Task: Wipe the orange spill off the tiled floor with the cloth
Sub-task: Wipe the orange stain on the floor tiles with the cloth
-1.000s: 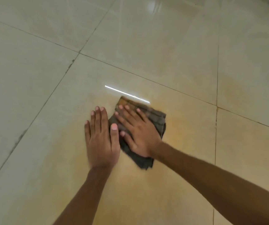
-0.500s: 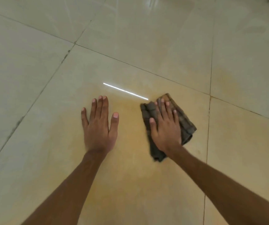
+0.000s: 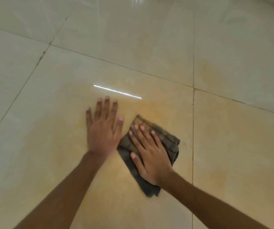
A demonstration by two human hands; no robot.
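Observation:
A dark grey-brown checked cloth [image 3: 169, 141], folded, lies flat on the tiled floor [image 3: 33, 96]. My right hand [image 3: 149, 151] presses on top of it with the palm down and the fingers spread. My left hand [image 3: 104, 128] rests flat on the bare tile just left of the cloth, fingers apart, holding nothing; its thumb side nearly touches the cloth's left edge. A thin orange film [image 3: 151, 108] tints the tile around and beyond the cloth, strongest just above it, and fades toward the right tile [image 3: 219, 176].
Dark grout lines cross the floor: one vertical [image 3: 193, 129] to the right of the cloth, one diagonal [image 3: 116, 64] beyond the hands. A bright white light reflection [image 3: 117, 91] streaks the tile above my left hand.
My right hand slid the cloth right, away from my left hand, then back left and nearer to me, so it now lies beside my left hand. My left hand stayed planted.

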